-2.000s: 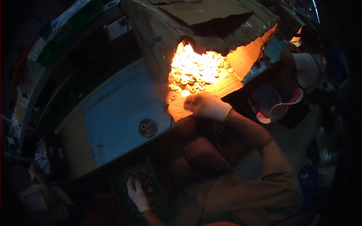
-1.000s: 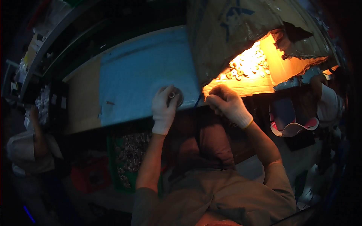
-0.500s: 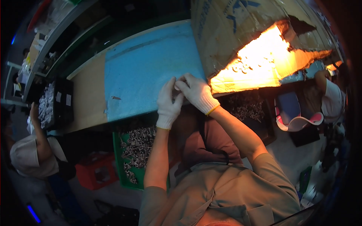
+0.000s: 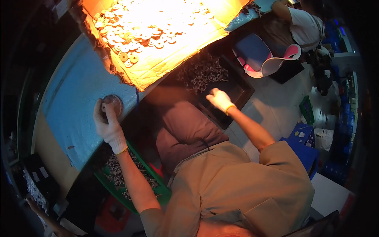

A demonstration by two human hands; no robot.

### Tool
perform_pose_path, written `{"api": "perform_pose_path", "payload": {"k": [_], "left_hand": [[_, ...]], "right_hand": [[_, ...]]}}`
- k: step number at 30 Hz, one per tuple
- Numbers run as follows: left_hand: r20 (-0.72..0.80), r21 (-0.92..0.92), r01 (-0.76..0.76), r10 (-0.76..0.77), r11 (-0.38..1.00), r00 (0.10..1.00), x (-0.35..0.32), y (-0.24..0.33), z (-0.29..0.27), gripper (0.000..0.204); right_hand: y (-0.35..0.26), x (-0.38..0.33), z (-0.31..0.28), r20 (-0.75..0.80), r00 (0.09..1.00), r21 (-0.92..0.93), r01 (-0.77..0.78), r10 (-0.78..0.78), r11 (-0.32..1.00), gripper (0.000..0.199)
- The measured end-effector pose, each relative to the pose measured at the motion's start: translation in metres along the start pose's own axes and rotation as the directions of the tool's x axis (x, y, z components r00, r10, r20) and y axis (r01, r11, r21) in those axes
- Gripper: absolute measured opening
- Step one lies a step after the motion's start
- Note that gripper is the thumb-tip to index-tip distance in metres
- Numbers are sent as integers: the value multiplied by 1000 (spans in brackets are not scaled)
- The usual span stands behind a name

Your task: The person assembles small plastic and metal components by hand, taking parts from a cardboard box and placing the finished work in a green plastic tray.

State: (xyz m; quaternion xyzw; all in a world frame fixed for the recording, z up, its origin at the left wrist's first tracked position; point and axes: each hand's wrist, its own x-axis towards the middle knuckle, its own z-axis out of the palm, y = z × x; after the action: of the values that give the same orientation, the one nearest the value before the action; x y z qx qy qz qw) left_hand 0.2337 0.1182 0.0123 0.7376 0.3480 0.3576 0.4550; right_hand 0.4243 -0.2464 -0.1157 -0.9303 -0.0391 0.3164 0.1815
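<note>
Blue tabletop (image 4: 75,94) under the left hand (image 4: 108,125), whose thumb and fingers straddle a small ring (image 4: 104,107) at the middle of a round disc (image 4: 117,99); pinched or loose, cannot tell. Uneven pressure might tip or slide the disc. Just beyond that grip, cardboard box (image 4: 147,78), brightly lit; glare could hide washers (image 4: 134,58). Off to its right, right hand (image 4: 219,99), fingers curled, contents unclear, at a black tray (image 4: 237,91); careless knuckles may spill metal parts (image 4: 203,75). Farther right, chair (image 4: 254,51), then a co-worker (image 4: 306,25), dim room around
</note>
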Motion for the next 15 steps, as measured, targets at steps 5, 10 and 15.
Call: {"api": "perform_pose_path", "payload": {"k": [5,10,15], "left_hand": [[-26,-16,-2,1,1000,1000,-4,-10,-4,43],[-34,5,-10,10,1000,999,-7,-8,-2,42],[-18,-70,38,-39,997,999,-9,-5,-1,43]], "right_hand": [[21,33,-2,-149,970,-67,185,-193,980,46],[-5,61,21,-148,874,-359,388,-462,849,50],[3,47,41,-200,972,-184,85,-122,979,52]]}}
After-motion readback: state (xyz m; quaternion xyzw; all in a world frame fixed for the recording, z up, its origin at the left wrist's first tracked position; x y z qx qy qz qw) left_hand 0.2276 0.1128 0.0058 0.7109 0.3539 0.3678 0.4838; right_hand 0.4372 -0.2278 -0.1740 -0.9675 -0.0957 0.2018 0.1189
